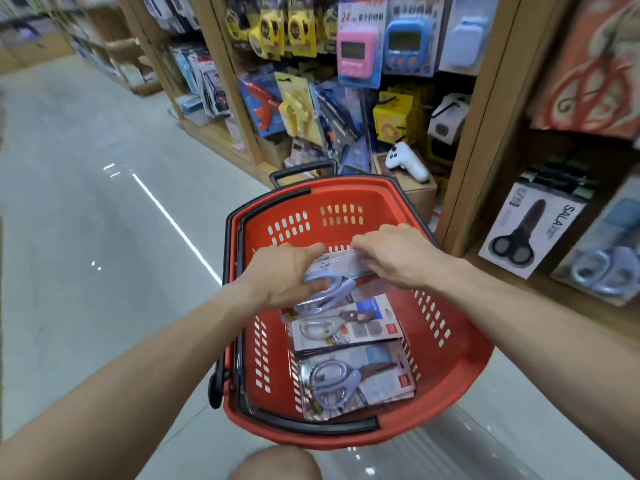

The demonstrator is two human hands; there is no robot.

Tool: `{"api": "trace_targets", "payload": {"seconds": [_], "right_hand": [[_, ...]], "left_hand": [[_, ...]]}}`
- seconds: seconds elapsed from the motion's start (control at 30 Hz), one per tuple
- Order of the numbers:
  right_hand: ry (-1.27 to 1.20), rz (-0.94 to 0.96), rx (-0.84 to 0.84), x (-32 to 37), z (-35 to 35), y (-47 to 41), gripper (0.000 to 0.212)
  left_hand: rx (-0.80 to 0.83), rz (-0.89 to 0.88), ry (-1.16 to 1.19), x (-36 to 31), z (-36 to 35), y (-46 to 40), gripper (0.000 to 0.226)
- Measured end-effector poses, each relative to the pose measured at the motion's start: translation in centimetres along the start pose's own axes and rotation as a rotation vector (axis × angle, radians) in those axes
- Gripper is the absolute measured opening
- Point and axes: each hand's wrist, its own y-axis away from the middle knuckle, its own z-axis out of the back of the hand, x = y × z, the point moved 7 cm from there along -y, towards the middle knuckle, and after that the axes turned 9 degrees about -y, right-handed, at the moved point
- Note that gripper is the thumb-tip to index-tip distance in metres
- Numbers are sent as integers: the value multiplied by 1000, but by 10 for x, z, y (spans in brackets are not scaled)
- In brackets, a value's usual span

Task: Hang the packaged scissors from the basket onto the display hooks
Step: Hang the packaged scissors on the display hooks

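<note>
A red plastic basket [450, 358] stands on the floor in front of me. Inside it lie packaged scissors with pale lilac handles: one pack near the front [356, 382], another above it [346, 327]. Over the basket, both hands hold a further scissors pack [341, 271]. My left hand [280, 275] grips its handle end, fingers curled round it. My right hand [398, 258] pinches its top edge. On the right, scissors packs hang on the display: a black-handled one [533, 230] and a lilac-handled one [606, 265].
Wooden shelving [485, 116] rises behind and right of the basket, crowded with hanging timers, tape measures and tools. A cardboard box with a white controller [407, 161] sits behind the basket. The tiled aisle floor [86, 220] stretches to the left. My knee [277, 462] shows at the bottom.
</note>
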Motion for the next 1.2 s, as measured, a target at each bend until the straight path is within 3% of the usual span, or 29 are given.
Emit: {"api": "trace_targets", "payload": {"seconds": [0.13,0.23,0.3,0.43,0.57,0.73,0.9,1.03,1.2], "right_hand": [[-95,-13,-384,-6,57,21,32],[-224,-98,-771,-13,104,61,57],[-369,-256,-950,-25,118,95,64],[-977,-620,-940,-62,102,141,65],[-1408,-642,-1059,-91,95,181,42],[-1581,-664,-1190,-125,85,257,13],[-1580,-722,-1182,-148,49,324,16],[-1553,-759,-1116,-156,18,352,19],[-1617,-813,-1057,-166,-20,367,20]], "left_hand": [[-197,85,191,11,30,14,50],[-279,124,568,15,43,27,27],[-308,147,864,4,50,29,22],[-264,124,1342,-52,66,15,14],[-125,28,1574,-141,74,-11,23],[35,-12,1716,-244,62,-29,37],[121,-54,1762,-312,42,-17,33],[202,52,1763,-327,2,-21,63],[103,162,1711,-318,-31,-23,51]]}}
